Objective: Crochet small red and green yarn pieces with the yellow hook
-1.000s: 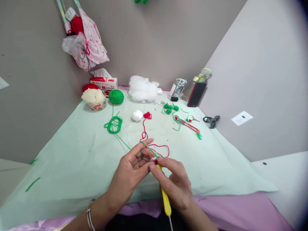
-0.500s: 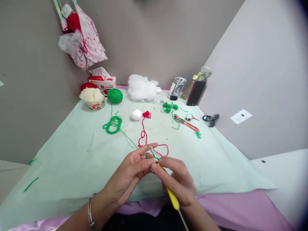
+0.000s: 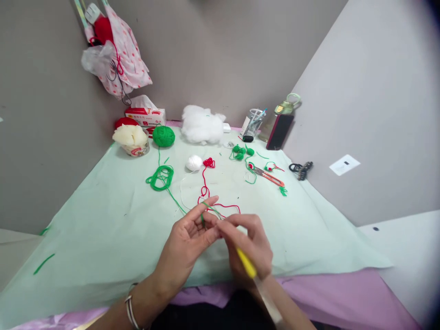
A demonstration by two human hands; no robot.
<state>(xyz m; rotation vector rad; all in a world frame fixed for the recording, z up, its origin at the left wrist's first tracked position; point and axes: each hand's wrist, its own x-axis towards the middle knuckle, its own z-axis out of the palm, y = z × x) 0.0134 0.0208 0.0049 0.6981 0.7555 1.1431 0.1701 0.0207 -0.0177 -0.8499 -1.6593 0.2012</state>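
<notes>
Yellow handle [image 3: 246, 263] — slanted through right grip [image 3: 253, 242].

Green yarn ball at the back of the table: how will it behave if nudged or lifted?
The green yarn ball would probably roll if nudged, given its rounded shape. Being wound yarn, it's likely soft and light for its size. Lifting it may drag its strand, which runs to the loose green coil.
</notes>
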